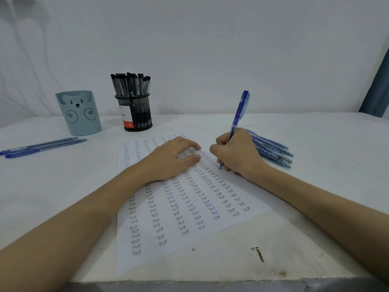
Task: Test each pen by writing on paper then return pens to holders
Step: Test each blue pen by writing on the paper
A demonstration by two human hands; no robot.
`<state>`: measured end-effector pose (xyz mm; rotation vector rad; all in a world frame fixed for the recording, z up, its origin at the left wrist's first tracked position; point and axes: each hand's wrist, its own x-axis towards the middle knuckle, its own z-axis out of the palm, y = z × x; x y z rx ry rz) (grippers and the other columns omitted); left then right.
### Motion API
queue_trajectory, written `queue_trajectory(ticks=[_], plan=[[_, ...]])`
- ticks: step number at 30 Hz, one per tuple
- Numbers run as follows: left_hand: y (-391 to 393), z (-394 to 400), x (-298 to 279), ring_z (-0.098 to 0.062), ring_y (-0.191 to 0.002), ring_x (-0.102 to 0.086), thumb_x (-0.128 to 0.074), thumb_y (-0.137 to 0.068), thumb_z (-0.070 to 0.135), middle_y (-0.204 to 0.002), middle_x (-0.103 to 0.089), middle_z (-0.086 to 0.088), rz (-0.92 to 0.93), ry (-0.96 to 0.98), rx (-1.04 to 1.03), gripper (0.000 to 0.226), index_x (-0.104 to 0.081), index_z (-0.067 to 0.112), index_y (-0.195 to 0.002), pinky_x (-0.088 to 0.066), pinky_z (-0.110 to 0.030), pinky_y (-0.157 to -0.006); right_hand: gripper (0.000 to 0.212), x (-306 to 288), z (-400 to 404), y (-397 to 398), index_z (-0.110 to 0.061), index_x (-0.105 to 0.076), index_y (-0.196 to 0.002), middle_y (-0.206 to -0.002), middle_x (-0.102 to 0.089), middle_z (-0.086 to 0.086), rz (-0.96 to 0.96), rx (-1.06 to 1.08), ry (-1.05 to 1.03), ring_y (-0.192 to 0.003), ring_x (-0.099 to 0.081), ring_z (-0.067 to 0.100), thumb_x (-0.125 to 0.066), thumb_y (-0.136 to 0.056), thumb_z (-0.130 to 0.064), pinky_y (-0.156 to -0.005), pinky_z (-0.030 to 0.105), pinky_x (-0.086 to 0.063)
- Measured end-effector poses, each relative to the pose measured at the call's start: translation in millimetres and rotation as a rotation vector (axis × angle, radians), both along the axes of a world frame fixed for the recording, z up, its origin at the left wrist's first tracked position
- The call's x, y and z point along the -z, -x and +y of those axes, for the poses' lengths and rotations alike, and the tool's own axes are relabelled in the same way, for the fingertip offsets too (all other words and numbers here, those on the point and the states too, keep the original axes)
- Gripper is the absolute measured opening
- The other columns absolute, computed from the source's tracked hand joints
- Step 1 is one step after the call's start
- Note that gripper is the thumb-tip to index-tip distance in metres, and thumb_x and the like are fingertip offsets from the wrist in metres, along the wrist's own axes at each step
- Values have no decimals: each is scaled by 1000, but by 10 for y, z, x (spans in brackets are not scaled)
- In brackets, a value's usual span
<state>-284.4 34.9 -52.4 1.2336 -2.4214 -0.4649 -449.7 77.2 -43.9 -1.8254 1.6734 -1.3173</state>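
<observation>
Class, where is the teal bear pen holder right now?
The teal bear pen holder stands at the table's far left, beside the black mesh holder, behind two loose blue pens.

Both forearms are bare to the frame edge; the left hand (174,159) and right hand (235,157) wear nothing.

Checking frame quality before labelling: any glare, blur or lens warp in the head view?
Head view: soft, even light, no glare on the paper; faint shadows under both forearms. Wide-angle warp stretches the arms at the lower corners. Near rows of "Test" read sharply, far rows shrink to unreadable marks. The blue pen looks crisp, no motion blur.
</observation>
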Motion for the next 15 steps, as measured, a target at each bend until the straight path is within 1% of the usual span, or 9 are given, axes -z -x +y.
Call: queue_trajectory(ticks=[2, 5, 6, 9, 10, 13, 15], plan=[[-2, 1, 5, -7, -120, -40, -45, -94, 45, -133, -43, 10, 0, -2, 2, 35, -49, 34, -126, -31, -25, -98, 44, 0, 5, -8, -14, -28, -42, -40, -31, 3, -4, 11, -16, -40, -45, 24, -50, -74, 5, -30, 13, -21], [-1, 0, 4, -4, -116, -40, -44, -94, 45, -132, -44, 10, -3, 3, 6, 35, -49, 34, -127, -30, -23, -94, 41, -9, 6, 0, -13, -30, -44, -42, -39, 7, -38, 26, -29, -34, -44, 20, -51, -75, 3, -30, 12, -22], [-1, 0, 2, -4, -115, -40, -44, -94, 45, -132, -44, 10, -6, 5, 6, 35, -49, 34, -127, -29, -23, -93, 41, -13, 11, 1, -14, -30, -44, -41, -38, 5, -39, 28, -24, -35, -45, 21, -51, -75, 3, -30, 12, -22], [0, 1, 0, -3, -114, -39, -44, -94, 45, -133, -43, 11, -8, 7, 8, 36, -49, 33, -127, -29, -23, -93, 46, -10, 11, -11, -16, -26, -42, -38, -25, -1, -20, 26, 0, -46, -52, 25, -50, -74, 6, -30, 14, -23], [0, 0, 0, -3, -114, -39, -44, -94, 45, -133, -43, 10, -7, 6, 8, 35, -49, 33, -127, -29, -23, -93, 46, -11, 8, -13, -16, -25, -41, -39, -23, -1, -16, 25, 2, -48, -53, 25, -50, -74, 6, -30, 14, -23], [2, -3, 4, -4, -114, -40, -44, -94, 45, -132, -44, 10, -6, 8, 7, 35, -49, 33, -127, -30, -23, -93, 44, -13, 4, -12, -15, -27, -42, -35, -28, -1, -20, 26, -25, -43, -52, 25, -51, -75, 4, -30, 12, -22], [6, -8, 6, -5, -117, -40, -44, -94, 45, -132, -44, 10, -5, 8, 5, 35, -50, 34, -126, -29, -23, -94, 44, -13, 4, -7, -15, -27, -43, -39, -28, 3, -12, 39, -13, -44, -52, 25, -50, -75, 4, -30, 13, -23]])
